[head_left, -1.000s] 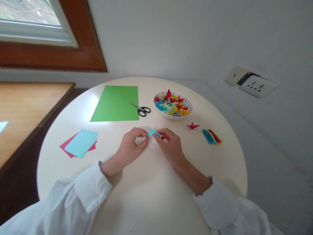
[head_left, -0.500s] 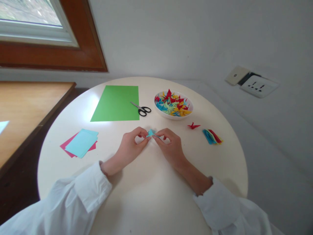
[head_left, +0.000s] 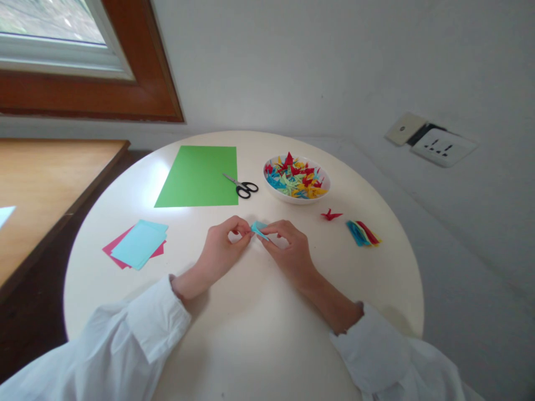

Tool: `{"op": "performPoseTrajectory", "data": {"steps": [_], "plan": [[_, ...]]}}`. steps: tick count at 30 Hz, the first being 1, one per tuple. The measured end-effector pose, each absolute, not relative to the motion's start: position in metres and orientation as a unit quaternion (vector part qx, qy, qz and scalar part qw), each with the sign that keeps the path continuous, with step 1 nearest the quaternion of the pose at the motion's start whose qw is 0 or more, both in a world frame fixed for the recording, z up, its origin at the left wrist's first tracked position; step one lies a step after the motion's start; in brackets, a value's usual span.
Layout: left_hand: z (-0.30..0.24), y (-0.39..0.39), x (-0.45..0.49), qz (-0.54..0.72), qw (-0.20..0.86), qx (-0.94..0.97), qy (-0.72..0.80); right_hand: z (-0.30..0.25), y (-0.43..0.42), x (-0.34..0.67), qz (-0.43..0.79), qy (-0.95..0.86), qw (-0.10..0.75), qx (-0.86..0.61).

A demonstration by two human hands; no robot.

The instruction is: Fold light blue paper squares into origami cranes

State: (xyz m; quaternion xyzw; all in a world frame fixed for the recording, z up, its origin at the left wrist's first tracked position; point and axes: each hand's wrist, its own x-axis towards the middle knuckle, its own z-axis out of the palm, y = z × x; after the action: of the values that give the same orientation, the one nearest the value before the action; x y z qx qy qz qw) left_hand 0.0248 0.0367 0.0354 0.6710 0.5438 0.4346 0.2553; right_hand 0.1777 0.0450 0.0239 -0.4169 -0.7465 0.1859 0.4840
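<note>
A small folded piece of light blue origami paper (head_left: 259, 229) is pinched between both hands near the middle of the table. My left hand (head_left: 228, 243) grips its left end with thumb and fingertips. On the other side, my right hand (head_left: 290, 249) holds the right part between thumb and index finger. The fingertips partly cover the paper, so its full shape is hidden. To the right of my right hand lies a red paper crane (head_left: 330, 215), beside a stack of folded paper pieces (head_left: 361, 233) in blue, yellow and red.
A white bowl (head_left: 279, 196) full of colourful paper cranes stands at the back right. Black-handled scissors (head_left: 243, 187) lie partly over a green sheet (head_left: 200, 175). Light blue paper squares (head_left: 140, 244) rest on pink ones at the left. Behind the round table (head_left: 251, 345) is a wall.
The folded paper has turned between my fingers and shows a broader blue face toward the right. My fingertips have shifted slightly; the other things have stayed in place.
</note>
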Motion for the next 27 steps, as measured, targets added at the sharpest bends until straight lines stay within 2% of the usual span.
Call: {"op": "performPoseTrajectory", "data": {"steps": [19, 27], "plan": [[0.0346, 0.0367, 0.0247, 0.459, 0.308, 0.642, 0.532, 0.0228, 0.0452, 0.1771, 0.181, -0.754, 0.475, -0.416], [0.0348, 0.0383, 0.0262, 0.467, 0.394, 0.604, 0.511, 0.0229, 0.0459, 0.1777, 0.167, -0.760, 0.486, -0.398]]}}
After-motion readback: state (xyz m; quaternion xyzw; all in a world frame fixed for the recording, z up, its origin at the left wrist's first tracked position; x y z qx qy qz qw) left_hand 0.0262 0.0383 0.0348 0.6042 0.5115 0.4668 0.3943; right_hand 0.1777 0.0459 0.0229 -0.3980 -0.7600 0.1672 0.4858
